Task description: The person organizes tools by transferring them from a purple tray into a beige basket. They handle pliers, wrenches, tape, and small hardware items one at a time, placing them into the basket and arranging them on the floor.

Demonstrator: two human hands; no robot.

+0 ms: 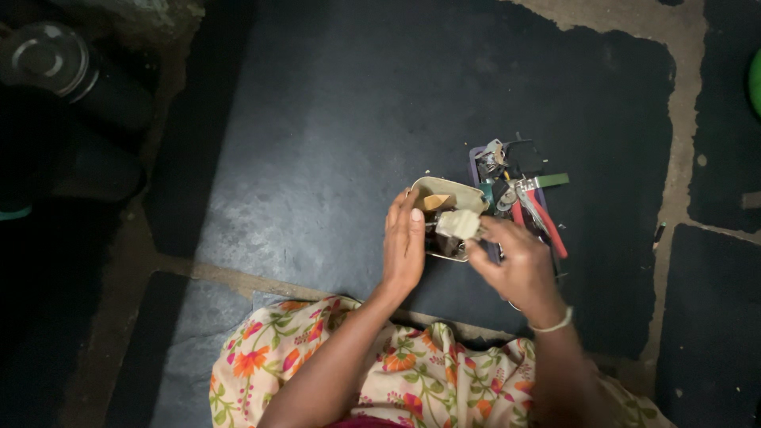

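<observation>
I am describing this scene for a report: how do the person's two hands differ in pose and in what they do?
The left hand is open and flat, fingers straight, against the side of the cream casing; the right hand is curled, pinching a small cream part. The right wrist wears a pale bangle; the left wrist is bare. The right hand lies nearer the red-handled pliers. Both work over the dark stone floor.

Home floor: stone slabs (333,119), tools (523,198)
</observation>
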